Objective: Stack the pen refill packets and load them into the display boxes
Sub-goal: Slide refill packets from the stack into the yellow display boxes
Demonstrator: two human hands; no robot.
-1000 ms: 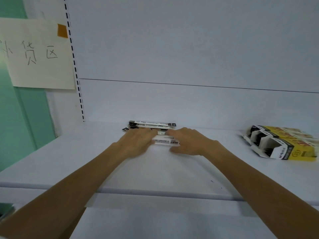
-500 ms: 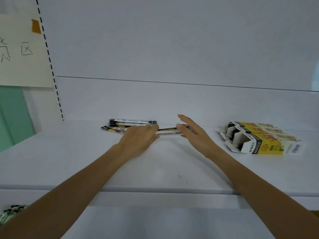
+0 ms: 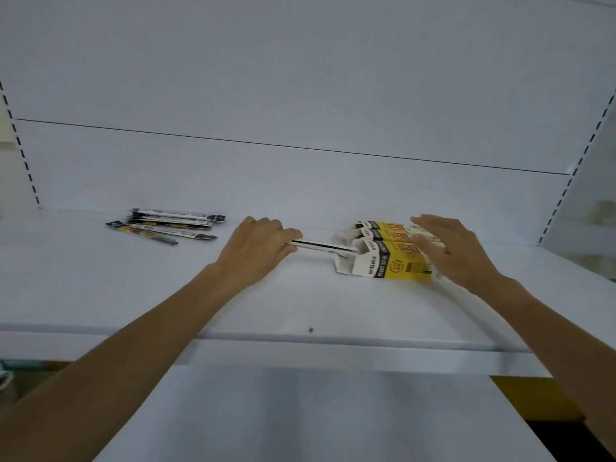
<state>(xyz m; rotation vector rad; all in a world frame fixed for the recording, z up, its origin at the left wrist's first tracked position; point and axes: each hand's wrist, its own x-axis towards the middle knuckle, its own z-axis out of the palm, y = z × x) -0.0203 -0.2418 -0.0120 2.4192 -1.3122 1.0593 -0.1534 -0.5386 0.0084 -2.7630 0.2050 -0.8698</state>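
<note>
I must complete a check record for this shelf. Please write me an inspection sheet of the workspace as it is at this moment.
Surface: white shelf, flat.
Job's things: loose packets lie at the left; held packets point with their tip at the open end of the yellow and white display boxes; whether the tip is inside cannot be told.
Clutter: one small dark speck near the front edge.
Hands: left hand grips the held packets; right hand, fingers straight, at the boxes' right end.
Cables: nothing seen.
Surroundings: white back panel; slotted uprights at both sides.
</note>
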